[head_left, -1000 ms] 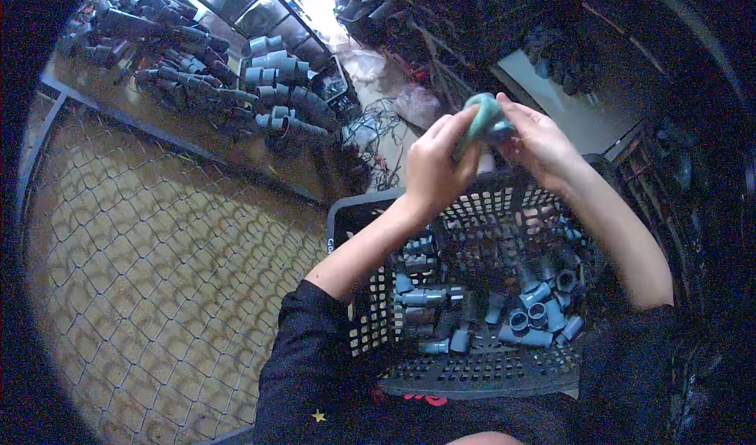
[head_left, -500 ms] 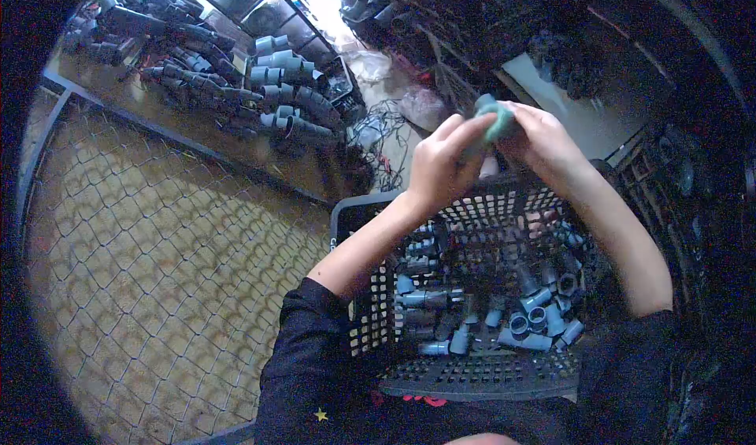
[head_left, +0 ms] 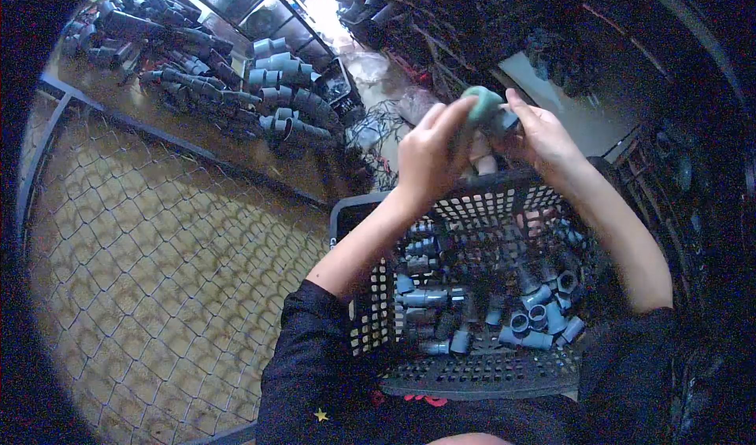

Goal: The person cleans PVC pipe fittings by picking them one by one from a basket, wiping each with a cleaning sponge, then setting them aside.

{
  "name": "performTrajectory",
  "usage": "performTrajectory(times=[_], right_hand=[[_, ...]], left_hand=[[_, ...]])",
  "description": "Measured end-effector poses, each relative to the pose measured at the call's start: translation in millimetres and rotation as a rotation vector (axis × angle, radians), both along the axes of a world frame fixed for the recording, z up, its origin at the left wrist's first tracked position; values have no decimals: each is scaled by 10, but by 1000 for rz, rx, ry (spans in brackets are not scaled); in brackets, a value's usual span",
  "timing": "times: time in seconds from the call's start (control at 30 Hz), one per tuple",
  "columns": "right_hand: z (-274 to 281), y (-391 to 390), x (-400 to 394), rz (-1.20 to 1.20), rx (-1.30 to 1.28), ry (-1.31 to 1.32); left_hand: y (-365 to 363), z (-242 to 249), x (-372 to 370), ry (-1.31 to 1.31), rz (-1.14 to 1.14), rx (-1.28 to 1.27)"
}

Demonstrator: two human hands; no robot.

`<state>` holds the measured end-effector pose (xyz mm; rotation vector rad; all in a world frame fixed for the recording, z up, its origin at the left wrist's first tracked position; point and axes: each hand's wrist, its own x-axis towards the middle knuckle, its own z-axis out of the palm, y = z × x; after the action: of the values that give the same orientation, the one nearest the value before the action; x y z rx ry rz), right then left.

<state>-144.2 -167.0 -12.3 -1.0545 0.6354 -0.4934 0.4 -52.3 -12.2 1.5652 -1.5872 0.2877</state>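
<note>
Both of my hands are raised over the far rim of a black plastic basket (head_left: 480,183). The fingers of my left hand (head_left: 435,152) are closed round a curved green pad (head_left: 483,105), which looks soft. Close beside it, my right hand (head_left: 547,136) grips a small blue-grey pipe fitting (head_left: 508,120), thumb along its top and the rest mostly covered by the fingers. Below the hands, the basket holds many loose grey-blue pipe fittings (head_left: 526,338): tees, elbows and straight pieces, heaped mainly at the right and along the left side.
On the left stands a metal frame with chain-link mesh (head_left: 157,264). Behind it, stacks of larger grey pipe fittings (head_left: 287,75) lie on the floor. Clear plastic bags (head_left: 368,68) and a tangle of dark cords are beyond the basket. Dark racks line the right side.
My left hand and the green pad have shifted slightly left and up. The pad and the fitting now show more separately, with a gap between the hands.
</note>
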Motion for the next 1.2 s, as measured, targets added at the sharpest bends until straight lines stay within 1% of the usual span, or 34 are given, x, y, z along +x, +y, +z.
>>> performTrajectory(times=[0.03,0.13,0.17,0.27,0.33,0.4,0.47,0.5,0.6,0.63,0.67,0.73,0.77,0.87,0.9,0.97,1.0,1.07,1.1,1.13,1.2], right_hand=[[2,32,12,-4,2,11],[92,104,21,-47,34,-60],[72,80,20,-19,31,-61],[54,46,9,36,21,-60],[161,163,-13,30,20,-60],[123,149,-14,47,46,-102],[32,108,7,38,82,-139],[37,101,5,34,86,-132],[136,123,-11,41,95,-98],[232,166,-30,56,97,-75],[282,189,-40,71,100,-53],[126,165,24,122,25,-165],[56,141,42,146,-14,-220],[33,105,49,162,31,-316],[42,103,57,144,59,-298],[57,60,31,127,35,-204],[69,49,18,116,24,-157],[79,102,37,51,60,-172],[84,121,48,18,77,-179],[75,112,47,24,60,-177],[59,101,39,36,27,-172]], left_hand=[[-14,-27,37,7,40,9],[77,-105,-81,-32,-99,18],[135,-114,-123,-78,-120,83],[58,-143,14,-74,-80,-16],[-5,-116,88,59,-20,-92],[27,-150,91,-15,-56,-109],[93,-192,-52,-50,-148,-57],[101,-164,-91,-85,-156,-44],[53,-54,19,-68,-53,-39],[-16,-95,94,-25,-4,-127],[-16,-112,125,17,41,-70],[-16,-180,88,22,-27,-129],[19,-202,21,48,-77,-118],[-54,-194,29,70,-164,-210],[-30,-173,61,46,-122,-140],[26,-109,142,-4,-42,-4],[36,-127,142,-35,-35,4],[64,-192,125,-96,-22,20],[24,-181,45,-172,-101,-161],[44,-163,-6,-197,-135,-119],[41,-79,-17,-284,-141,-149]])
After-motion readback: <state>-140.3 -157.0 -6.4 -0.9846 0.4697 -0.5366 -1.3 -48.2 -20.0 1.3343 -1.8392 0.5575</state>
